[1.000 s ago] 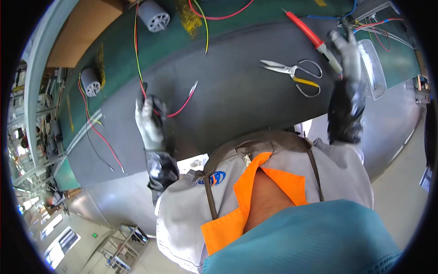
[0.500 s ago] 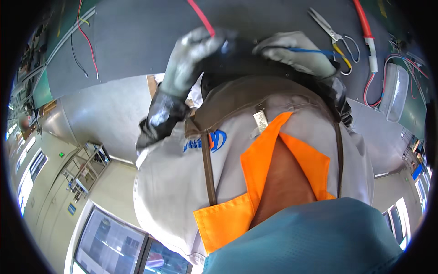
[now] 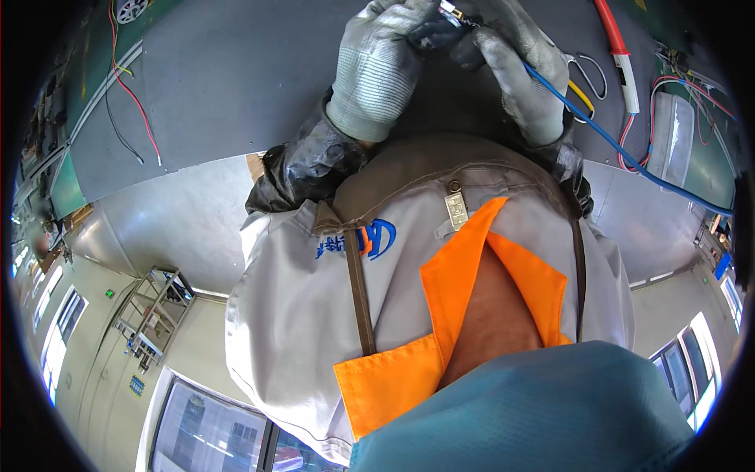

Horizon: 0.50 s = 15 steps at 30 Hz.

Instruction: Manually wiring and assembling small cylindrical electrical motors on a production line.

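Observation:
Both my hands wear grey-white knit gloves and meet at the top of the head view, above the dark work surface. My left hand [image 3: 377,67] is closed, fingers pinched beside a small shiny metal terminal [image 3: 451,12] with a brass-coloured part. My right hand [image 3: 531,75] is curled close beside it, gripping a blue wire [image 3: 602,130]. From that hand the wire slants down to the right, past the table edge. Dark fingertips or dark material between the hands hide how wire and terminal meet.
Scissors [image 3: 588,82] with a yellow-wrapped handle lie partly behind my right hand. Beyond them is a red-and-white tool [image 3: 621,63] with a cord, beside a clear plastic container [image 3: 671,138]. Thin red and black wires [image 3: 134,102] lie at far left.
Both hands have moved up and closer together. The red strip by my left hand is out of sight, a metal terminal now shows, and the blue wire trails farther out to the right.

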{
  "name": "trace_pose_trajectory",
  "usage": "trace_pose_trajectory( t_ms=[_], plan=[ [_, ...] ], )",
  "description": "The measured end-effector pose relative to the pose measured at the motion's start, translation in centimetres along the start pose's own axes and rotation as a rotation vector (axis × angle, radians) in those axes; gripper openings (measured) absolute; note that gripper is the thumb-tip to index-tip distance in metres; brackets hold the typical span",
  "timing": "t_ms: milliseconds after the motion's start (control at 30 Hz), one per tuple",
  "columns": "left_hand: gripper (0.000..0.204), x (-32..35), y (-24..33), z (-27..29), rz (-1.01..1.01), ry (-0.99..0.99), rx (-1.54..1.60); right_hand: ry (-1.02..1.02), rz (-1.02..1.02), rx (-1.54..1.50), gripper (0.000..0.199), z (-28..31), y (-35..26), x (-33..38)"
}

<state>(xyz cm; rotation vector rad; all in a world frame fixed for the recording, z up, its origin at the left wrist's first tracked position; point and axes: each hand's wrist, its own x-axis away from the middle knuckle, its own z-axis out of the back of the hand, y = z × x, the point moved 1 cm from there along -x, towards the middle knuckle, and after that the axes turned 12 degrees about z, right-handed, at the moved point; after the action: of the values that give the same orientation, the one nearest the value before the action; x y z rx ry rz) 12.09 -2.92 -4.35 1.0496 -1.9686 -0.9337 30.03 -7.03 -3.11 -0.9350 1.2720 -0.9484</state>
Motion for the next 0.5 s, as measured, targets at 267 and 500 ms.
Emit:
trace_pose_trajectory(
  t_ms=[267, 500],
  plan=[
    [0.029, -1.1, -2.1, 2.2, -0.102, -0.219, 0.213, 0.048, 0.19, 0.065, 0.053, -0.3, 1.5, 0.3],
    [0.03, 0.0, 0.1, 1.5, -0.276, 0.09, -0.572, -0.001, 0.222, 0.255, 0.052, -0.4, 0.9, 0.1]
  ],
)
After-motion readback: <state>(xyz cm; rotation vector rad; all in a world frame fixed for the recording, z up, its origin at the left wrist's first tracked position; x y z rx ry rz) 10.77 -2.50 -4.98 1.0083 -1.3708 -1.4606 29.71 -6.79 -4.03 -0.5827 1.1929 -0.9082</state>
